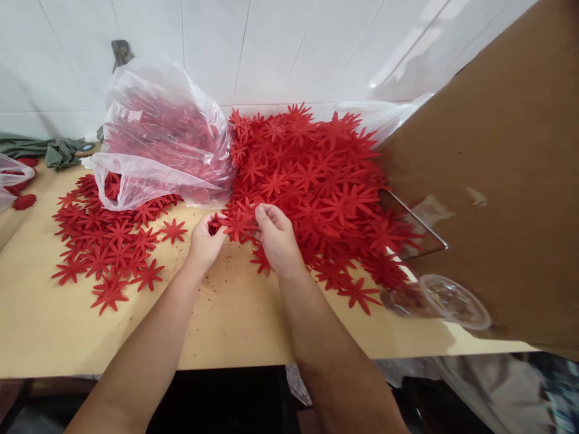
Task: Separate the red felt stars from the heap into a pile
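Observation:
My left hand (207,239) and my right hand (277,234) hold a red star-shaped flower cutout (239,223) between them, just above the table. Fingertips of both hands pinch it at opposite sides. A bit of red also shows inside the curl of my left fingers; I cannot tell if it is a separate piece. Behind my right hand rises a large heap of the same red cutouts (312,175). To the left of my left hand lies a flatter pile of them (113,241), with a single cutout (172,231) nearest to that hand.
A clear plastic bag (167,138) packed with red pieces stands against the tiled wall (280,48). On the right are a big brown cardboard panel (506,181) and a clear plastic tub (452,300). Green cloth (63,152) lies at the far left. Small red crumbs dot the table (226,325).

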`<state>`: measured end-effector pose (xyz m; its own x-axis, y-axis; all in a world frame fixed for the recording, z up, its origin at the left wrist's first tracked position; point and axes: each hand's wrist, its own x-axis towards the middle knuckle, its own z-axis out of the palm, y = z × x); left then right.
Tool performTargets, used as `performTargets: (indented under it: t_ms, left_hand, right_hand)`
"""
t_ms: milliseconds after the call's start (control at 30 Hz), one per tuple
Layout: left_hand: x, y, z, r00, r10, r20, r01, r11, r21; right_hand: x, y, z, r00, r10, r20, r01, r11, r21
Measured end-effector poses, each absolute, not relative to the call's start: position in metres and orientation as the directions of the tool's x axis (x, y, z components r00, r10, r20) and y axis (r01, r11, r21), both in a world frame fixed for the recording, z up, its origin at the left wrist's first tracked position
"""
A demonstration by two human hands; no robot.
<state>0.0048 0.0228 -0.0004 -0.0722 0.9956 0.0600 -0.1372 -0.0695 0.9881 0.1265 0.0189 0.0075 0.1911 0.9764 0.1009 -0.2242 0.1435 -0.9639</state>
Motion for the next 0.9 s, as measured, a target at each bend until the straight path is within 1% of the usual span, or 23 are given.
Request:
performTargets:
  t_ms: [67, 133, 233, 367, 467, 533, 600, 667, 733, 800, 833, 900]
  left_hand:
    - [0.004, 0.023, 0.001, -0.085, 0.994, 0.062, -0.124, -0.072, 0.99]
    - [0.003, 0.022, 0.002, -0.084, 0.994, 0.073, -0.118, -0.082, 0.99]
    - [0.003, 0.02, 0.001, -0.062, 0.994, 0.095, -0.102, -0.101, 0.99]
    - [0.006, 0.017, -0.001, -0.004, 0.995, 0.099, -0.027, -0.099, 0.995]
    - [0.004, 0.02, -0.004, -0.063, 0.994, 0.089, 0.036, -0.087, 0.996]
    - [0.0, 0.024, -0.004, -0.126, 0.991, 0.048, -0.002, -0.049, 0.999]
    - [-0.003, 0.027, -0.004, -0.139, 0.99, 0.001, -0.071, -0.011, 0.997]
    - [-0.004, 0.026, -0.003, -0.108, 0.994, -0.013, -0.097, 0.002, 0.995]
    - [-0.001, 0.023, -0.001, -0.057, 0.998, -0.006, -0.105, 0.0, 0.994]
    - [0.002, 0.02, 0.0, 0.006, 1.0, -0.007, -0.153, 0.007, 0.988]
    - [0.003, 0.019, 0.0, 0.033, 0.999, -0.016, -0.192, 0.022, 0.981]
    - [0.003, 0.019, 0.001, 0.077, 0.995, -0.06, -0.267, 0.079, 0.96]
  right_hand:
    - [0.124, 0.017, 0.009, 0.125, 0.99, 0.066, -0.234, 0.095, -0.968]
    - [0.12, 0.015, 0.01, 0.062, 0.997, 0.036, -0.21, 0.048, -0.977]
    - [0.117, 0.013, 0.009, 0.041, 0.998, 0.037, -0.184, 0.044, -0.982]
    - [0.122, 0.016, 0.008, 0.19, 0.974, 0.124, -0.166, 0.156, -0.974]
    - [0.137, 0.022, 0.006, 0.377, 0.91, 0.175, -0.097, 0.227, -0.969]
    - [0.15, 0.027, 0.004, 0.507, 0.842, 0.186, -0.064, 0.252, -0.966]
    - [0.158, 0.031, 0.001, 0.575, 0.791, 0.209, -0.009, 0.261, -0.965]
    - [0.159, 0.032, 0.001, 0.564, 0.77, 0.3, 0.125, 0.28, -0.952]
    - [0.152, 0.028, 0.002, 0.493, 0.744, 0.451, 0.344, 0.31, -0.886]
    - [0.142, 0.022, 0.005, 0.391, 0.698, 0.6, 0.56, 0.337, -0.756]
    - [0.137, 0.018, 0.007, 0.341, 0.675, 0.654, 0.643, 0.34, -0.686]
    - [0.128, 0.012, 0.01, 0.257, 0.654, 0.711, 0.733, 0.347, -0.585]
